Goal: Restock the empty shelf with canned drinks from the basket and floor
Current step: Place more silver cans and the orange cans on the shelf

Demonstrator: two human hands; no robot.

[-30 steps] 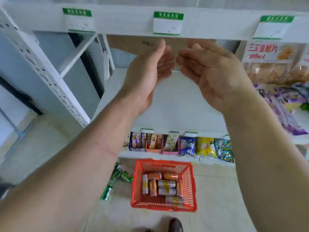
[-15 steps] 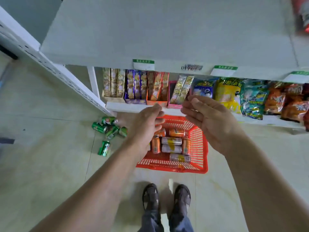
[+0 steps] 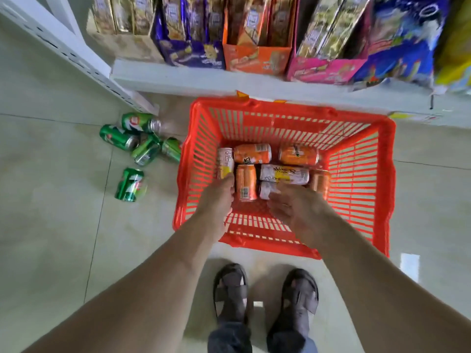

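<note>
Hands point(image 3: 219, 200) now lowered over basket point(image 3: 382, 174) cans point(image 3: 246, 182)

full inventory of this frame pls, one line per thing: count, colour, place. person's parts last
basket: 1, red-orange plastic, on the floor in front of the bottom shelf
cans in basket: about 7 visible, orange and white/silver, lying on their sides on the basket floor
green cans: 5, green, lying on the floor left of the basket, four clustered, one apart nearer the camera
snack boxes: 4, tan, purple, orange, pink, in a row on the bottom shelf
snack bags: at least 2, blue and yellow, on the shelf at right
shelf upright: 1, white, perforated, at left
sandals: 2, dark, on the floor below the basket
left hand: 1, over the basket's left side
right hand: 1, over the basket's middle
</note>
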